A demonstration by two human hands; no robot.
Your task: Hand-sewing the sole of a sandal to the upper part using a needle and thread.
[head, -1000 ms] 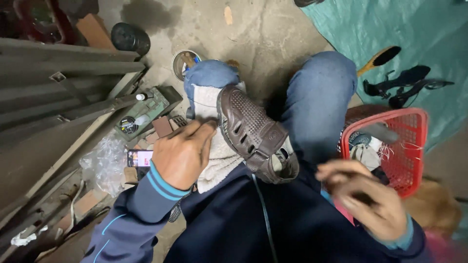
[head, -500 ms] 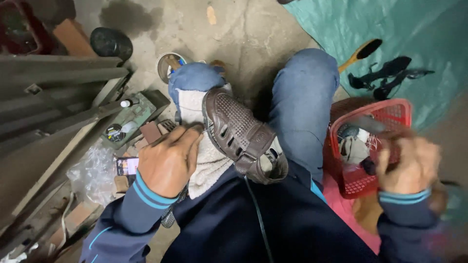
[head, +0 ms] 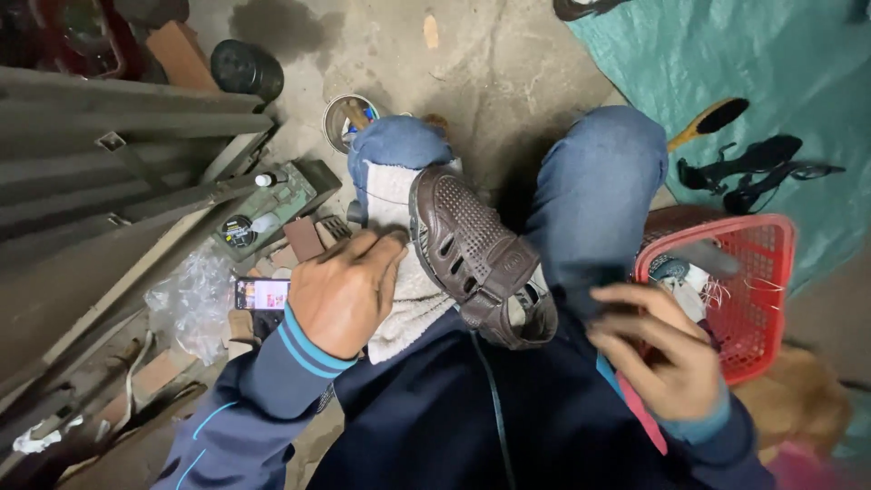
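**Right hand back from the basket**

The left hand [head: 345,295] lies flat, fingers loosely spread, gripping nothing, on the white towel [head: 399,272] beside the brown perforated leather sandal [head: 476,254] on the lap. Half a second ago the right hand [head: 662,349] hovered at the red plastic basket [head: 758,299]; now it sits nearer the knee, fingers curled round a dark, blurred object (unidentifiable).

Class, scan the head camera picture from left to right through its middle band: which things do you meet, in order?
Plastic wrap → phone → left hand → white towel → brown shoe → right hand → red basket.
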